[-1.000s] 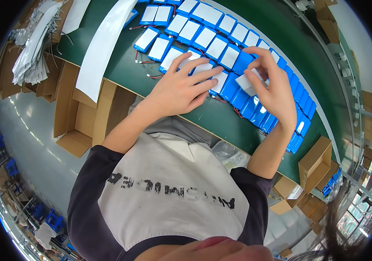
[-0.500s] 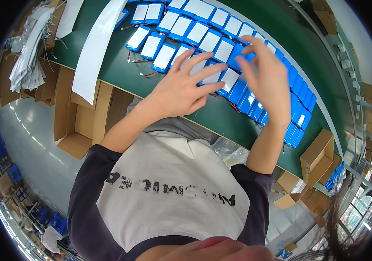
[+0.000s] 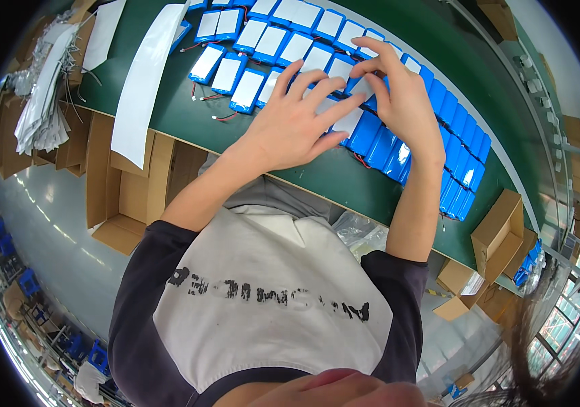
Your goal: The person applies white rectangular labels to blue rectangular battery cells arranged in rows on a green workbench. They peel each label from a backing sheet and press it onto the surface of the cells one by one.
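Note:
Blue battery packs (image 3: pixel 296 47) lie in slanting rows on the green table (image 3: pixel 174 112), several of them with white labels on top. My left hand (image 3: pixel 286 125) is spread palm down over the near row, its fingers apart and reaching across labelled packs. My right hand (image 3: pixel 405 98) is just to the right, its fingers bent and apart. Its thumb and fingertips are at a pack with a white label (image 3: pixel 364 88), between the two hands; whether they touch it is hard to tell. Further right, the packs (image 3: pixel 397 163) show bare blue tops.
A long white sheet (image 3: pixel 142 88) overhangs the table's near edge on the left, beside a bundle of white strips (image 3: pixel 42 102). Open cardboard boxes stand below left (image 3: pixel 124 197) and at the table's right end (image 3: pixel 500 234). Thin red leads (image 3: pixel 225 117) stick out from packs.
My right hand has come down and slightly left, its fingers now more bent. A white label shows on the pack beneath, where blue showed before. My left hand stays spread; the view has shifted slightly.

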### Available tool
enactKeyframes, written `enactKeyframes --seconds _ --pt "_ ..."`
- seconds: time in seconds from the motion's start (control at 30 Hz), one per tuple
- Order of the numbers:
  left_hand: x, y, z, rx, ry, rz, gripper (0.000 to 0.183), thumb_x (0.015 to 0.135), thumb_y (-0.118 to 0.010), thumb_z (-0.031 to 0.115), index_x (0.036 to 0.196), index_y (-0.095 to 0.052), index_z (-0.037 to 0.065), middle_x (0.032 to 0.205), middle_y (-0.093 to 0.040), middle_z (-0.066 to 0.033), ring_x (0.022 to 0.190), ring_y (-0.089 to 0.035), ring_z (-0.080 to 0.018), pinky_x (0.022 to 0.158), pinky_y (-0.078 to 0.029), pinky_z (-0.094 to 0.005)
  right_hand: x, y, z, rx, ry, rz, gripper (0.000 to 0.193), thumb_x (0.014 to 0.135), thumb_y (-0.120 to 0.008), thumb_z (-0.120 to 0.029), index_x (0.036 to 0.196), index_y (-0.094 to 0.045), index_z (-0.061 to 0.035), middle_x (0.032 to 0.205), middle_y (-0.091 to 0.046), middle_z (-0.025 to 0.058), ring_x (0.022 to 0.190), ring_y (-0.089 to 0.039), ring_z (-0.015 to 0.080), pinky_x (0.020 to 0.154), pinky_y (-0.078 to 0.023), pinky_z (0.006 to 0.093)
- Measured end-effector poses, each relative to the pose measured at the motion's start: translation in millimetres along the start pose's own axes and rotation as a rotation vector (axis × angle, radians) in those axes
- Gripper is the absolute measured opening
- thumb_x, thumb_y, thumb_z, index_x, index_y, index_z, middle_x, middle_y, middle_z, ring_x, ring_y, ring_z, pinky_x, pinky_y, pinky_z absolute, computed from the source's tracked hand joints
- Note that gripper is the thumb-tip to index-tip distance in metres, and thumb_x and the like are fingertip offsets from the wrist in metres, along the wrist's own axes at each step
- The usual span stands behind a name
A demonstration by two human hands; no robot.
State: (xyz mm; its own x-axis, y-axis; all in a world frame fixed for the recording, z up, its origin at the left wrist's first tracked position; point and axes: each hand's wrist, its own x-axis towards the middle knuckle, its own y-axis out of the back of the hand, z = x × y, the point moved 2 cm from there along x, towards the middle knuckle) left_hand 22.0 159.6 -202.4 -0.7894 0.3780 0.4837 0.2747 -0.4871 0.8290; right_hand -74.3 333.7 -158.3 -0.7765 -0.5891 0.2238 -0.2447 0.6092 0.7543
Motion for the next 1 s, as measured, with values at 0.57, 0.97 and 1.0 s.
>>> enactKeyframes --seconds 0.57,0.97,1.0 --pt "34.1 -31.1 -4.0 0.047 -0.073 -0.107 0.043 0.102 -0.061 0.042 0.138 -0.062 0.019 0.15 -0.056 -0.0073 0.144 -0.045 -0.0284 0.125 -0.022 -0.0594 -34.0 64.1 36.5 -0.124 -0.468 -0.126 0.024 0.092 -0.079 -0.025 0.096 -0.073 -0.0016 0.078 -0.073 0.0085 0.073 -0.069 0.0162 0.069 -0.054 0.0282" --pt "32.6 -30.6 -1.2 0.036 -0.076 -0.134 0.039 0.099 -0.063 0.031 0.137 -0.064 0.025 0.15 -0.052 -0.0092 0.146 -0.041 -0.0315 0.124 -0.022 -0.0606 -25.5 58.0 34.5 0.088 -0.127 0.125 0.013 0.089 -0.079 -0.009 0.1 -0.075 -0.0038 0.086 -0.074 0.0056 0.079 -0.068 0.0135 0.075 -0.053 0.0267" --pt "32.0 -30.7 -1.5 0.046 -0.069 -0.137 0.04 0.098 -0.064 0.03 0.137 -0.063 0.025 0.15 -0.052 -0.0092 0.146 -0.041 -0.0314 0.124 -0.023 -0.0602 -24.6 57.3 37.6 0.114 -0.132 0.11 0.013 0.089 -0.078 -0.009 0.1 -0.075 -0.0037 0.086 -0.074 0.0056 0.079 -0.067 0.0134 0.075 -0.053 0.0268"
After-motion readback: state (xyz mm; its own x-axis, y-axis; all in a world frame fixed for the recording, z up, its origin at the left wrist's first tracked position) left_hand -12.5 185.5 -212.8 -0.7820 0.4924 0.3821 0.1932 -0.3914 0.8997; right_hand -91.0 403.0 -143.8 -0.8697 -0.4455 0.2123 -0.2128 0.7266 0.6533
